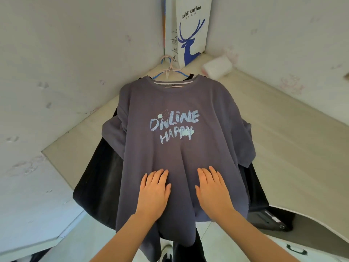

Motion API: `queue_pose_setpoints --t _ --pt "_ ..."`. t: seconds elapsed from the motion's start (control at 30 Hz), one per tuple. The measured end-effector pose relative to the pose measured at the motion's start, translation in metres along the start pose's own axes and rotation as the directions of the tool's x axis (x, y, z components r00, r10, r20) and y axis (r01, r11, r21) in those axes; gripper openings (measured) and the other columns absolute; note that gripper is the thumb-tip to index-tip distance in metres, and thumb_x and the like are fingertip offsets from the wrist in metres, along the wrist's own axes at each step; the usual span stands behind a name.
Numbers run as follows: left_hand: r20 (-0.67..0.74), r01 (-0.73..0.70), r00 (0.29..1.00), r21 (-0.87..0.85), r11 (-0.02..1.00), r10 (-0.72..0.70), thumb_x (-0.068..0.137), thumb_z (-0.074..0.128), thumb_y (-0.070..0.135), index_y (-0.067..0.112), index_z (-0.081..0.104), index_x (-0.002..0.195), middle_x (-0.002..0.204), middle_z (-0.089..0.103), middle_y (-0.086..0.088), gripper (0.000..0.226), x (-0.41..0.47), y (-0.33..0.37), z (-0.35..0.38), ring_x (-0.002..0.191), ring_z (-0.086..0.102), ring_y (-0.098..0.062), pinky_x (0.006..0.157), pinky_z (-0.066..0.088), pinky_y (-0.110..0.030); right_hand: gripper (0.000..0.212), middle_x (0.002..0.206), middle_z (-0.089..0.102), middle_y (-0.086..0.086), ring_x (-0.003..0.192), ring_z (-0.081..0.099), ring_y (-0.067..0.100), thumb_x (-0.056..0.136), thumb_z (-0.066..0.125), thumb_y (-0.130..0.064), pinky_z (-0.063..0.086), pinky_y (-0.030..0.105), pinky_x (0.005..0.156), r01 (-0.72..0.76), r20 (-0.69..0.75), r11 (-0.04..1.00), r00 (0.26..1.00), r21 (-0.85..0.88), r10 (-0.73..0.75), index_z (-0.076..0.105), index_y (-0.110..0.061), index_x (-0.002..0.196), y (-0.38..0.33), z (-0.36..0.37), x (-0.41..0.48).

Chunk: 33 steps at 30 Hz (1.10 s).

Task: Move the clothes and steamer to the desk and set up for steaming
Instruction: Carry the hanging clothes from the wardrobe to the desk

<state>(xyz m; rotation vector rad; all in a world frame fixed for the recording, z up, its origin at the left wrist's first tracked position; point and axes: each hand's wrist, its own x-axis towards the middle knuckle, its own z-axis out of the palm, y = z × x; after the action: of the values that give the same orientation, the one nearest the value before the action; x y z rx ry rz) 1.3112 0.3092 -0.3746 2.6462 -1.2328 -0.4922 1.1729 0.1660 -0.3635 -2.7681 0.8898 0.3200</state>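
T-shirt (179,148), grey-blue with the pale print "ONLINE HAPPY", spread face up on the counter (283,129), collar toward the far corner, hem hanging over the near edge. Left hand (154,191) and right hand (213,188) rest side by side on its lower front, palms down, fingers straight, gripping nothing. Beneath the shirt lies a black garment (98,182), showing at the left and right sides and drooping over the near edge. Pink and blue hangers (170,69) protrude from the collar, hooks toward the far corner. Just beyond them a white paper bag (190,31), printed with a blue deer and "luckin coffee", stands upright in the corner. A white roll (217,68) lies on the counter to the right of the bag, near the right wall.
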Motion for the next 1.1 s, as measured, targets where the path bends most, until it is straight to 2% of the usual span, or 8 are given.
queue_pose_setpoints --t 0.23,0.43,0.5,0.57,0.63,0.9,1.0,1.1 --pt "-0.061 -0.157 0.986 -0.011 0.988 0.156 0.094 0.055 0.034 0.019 0.052 0.137 0.138 0.055 -0.001 0.045 -0.073 0.008 0.001 0.127 0.052 -0.023 0.11 0.032 -0.038 0.055 0.15 0.039 0.007 0.142 0.026 0.029 0.099 0.043 -0.038 0.021 0.043 0.116 -0.087 -0.03 0.996 0.996 0.037 0.088 0.033 -0.011 0.146 -0.025 0.019 -0.086" --pt "-0.107 -0.361 0.918 0.173 0.916 0.382 0.069 0.083 0.03 0.014 0.069 0.116 0.111 0.071 -0.003 0.052 -0.116 0.025 -0.006 0.1 0.069 -0.024 0.085 0.055 -0.039 0.058 0.128 0.062 0.011 0.124 0.054 0.031 0.079 0.074 -0.034 0.046 0.044 0.099 -0.2 -0.108 0.98 0.974 0.021 0.201 0.059 -0.006 0.127 -0.03 0.012 -0.155" --pt "-0.101 -0.422 0.889 0.196 0.885 0.447 0.07 0.082 0.028 0.012 0.068 0.118 0.114 0.07 -0.004 0.052 -0.125 0.034 -0.003 0.103 0.067 -0.025 0.087 0.055 -0.04 0.061 0.133 0.058 0.011 0.128 0.05 0.03 0.082 0.071 -0.035 0.042 0.044 0.102 -0.243 -0.134 0.97 0.96 0.024 0.244 0.054 -0.006 0.132 -0.028 0.014 -0.175" --pt "-0.077 -0.487 0.857 0.201 0.85 0.51 0.074 0.08 0.026 0.01 0.066 0.121 0.117 0.069 -0.006 0.052 -0.135 0.046 0.0 0.107 0.066 -0.026 0.09 0.055 -0.041 0.06 0.151 0.037 0.011 0.142 0.028 0.029 0.096 0.05 -0.036 0.023 0.044 0.115 -0.26 -0.123 0.964 0.956 0.061 0.266 0.033 -0.007 0.146 -0.025 0.024 -0.194" --pt "-0.044 -0.543 0.827 0.189 0.818 0.56 0.076 0.078 0.025 0.009 0.064 0.122 0.119 0.068 -0.007 0.051 -0.146 0.062 0.003 0.109 0.064 -0.027 0.092 0.054 -0.042 0.06 0.154 0.031 0.011 0.144 0.022 0.029 0.098 0.044 -0.037 0.016 0.043 0.116 -0.315 -0.13 0.946 0.937 0.077 0.323 0.028 -0.009 0.148 -0.021 0.032 -0.216" --pt "0.073 -0.734 0.679 0.094 0.673 0.73 0.086 0.066 0.028 0.011 0.059 0.129 0.129 0.062 -0.009 0.046 -0.208 0.132 0.026 0.12 0.058 -0.028 0.1 0.048 -0.043 0.055 0.146 0.044 0.01 0.139 0.034 0.031 0.094 0.052 -0.035 0.026 0.044 0.113 -0.531 -0.131 0.831 0.823 0.166 0.552 0.041 -0.01 0.141 -0.012 0.052 -0.33" --pt "0.158 -0.79 0.612 0.08 0.608 0.775 0.097 0.046 0.035 0.017 0.041 0.144 0.147 0.045 -0.003 0.05 -0.244 0.159 0.043 0.138 0.038 -0.023 0.113 0.034 -0.038 0.053 0.128 0.061 0.011 0.125 0.053 0.032 0.083 0.07 -0.032 0.043 0.045 0.102 -0.611 -0.177 0.77 0.749 0.186 0.638 0.057 -0.007 0.128 -0.009 0.059 -0.386" --pt "0.2 -0.848 0.528 0.08 0.524 0.825 0.101 0.032 0.039 0.022 0.027 0.149 0.152 0.035 0.003 0.051 -0.287 0.186 0.06 0.142 0.028 -0.016 0.117 0.025 -0.032 0.051 0.128 0.06 0.011 0.126 0.052 0.032 0.086 0.065 -0.031 0.044 0.043 0.104 -0.67 -0.191 0.712 0.686 0.21 0.702 0.056 -0.004 0.129 -0.007 0.069 -0.445"
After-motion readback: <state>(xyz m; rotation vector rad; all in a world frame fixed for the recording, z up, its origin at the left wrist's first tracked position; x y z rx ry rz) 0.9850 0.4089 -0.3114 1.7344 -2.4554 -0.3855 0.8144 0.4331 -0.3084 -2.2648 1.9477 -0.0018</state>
